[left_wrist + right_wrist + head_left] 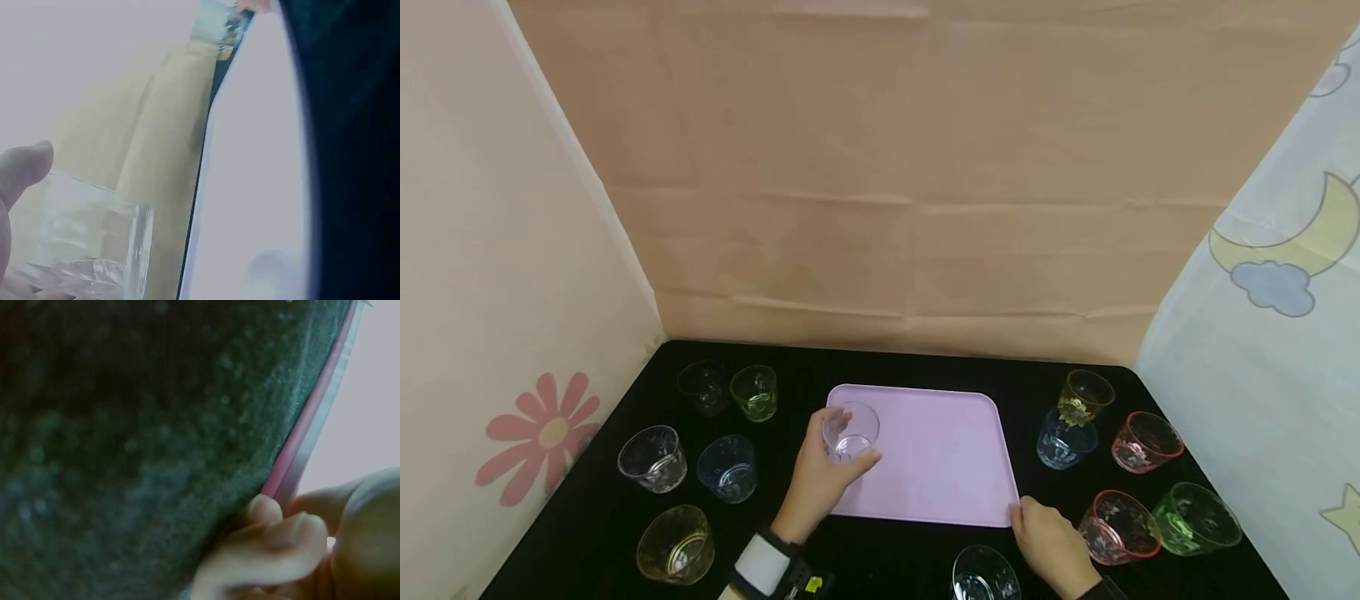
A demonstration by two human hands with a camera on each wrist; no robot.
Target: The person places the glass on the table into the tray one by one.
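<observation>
My left hand (pixel 822 477) grips a clear glass (pixel 852 432) between thumb and fingers, over the left part of a pale purple tray (pixel 934 458). In the left wrist view the thumb lies at the rim of this clear glass (pixel 87 228), and its thick base faces the tray. At the tray's front right corner my right hand (pixel 1051 542) pinches the edge. Up close, the right wrist view has curled fingers (pixel 281 540) at the tray's pink rim (pixel 309 415). Just left of the right hand stands another clear glass (pixel 983 577), cut off by the frame's bottom.
Several glasses stand left on the black table (pixel 880 567), among them a yellow glass (pixel 676 546) and a blue glass (pixel 727 469). Several more stand right, including a red glass (pixel 1120 529) and a green glass (pixel 1195 521). Brown paper (pixel 895 208) hangs behind the table.
</observation>
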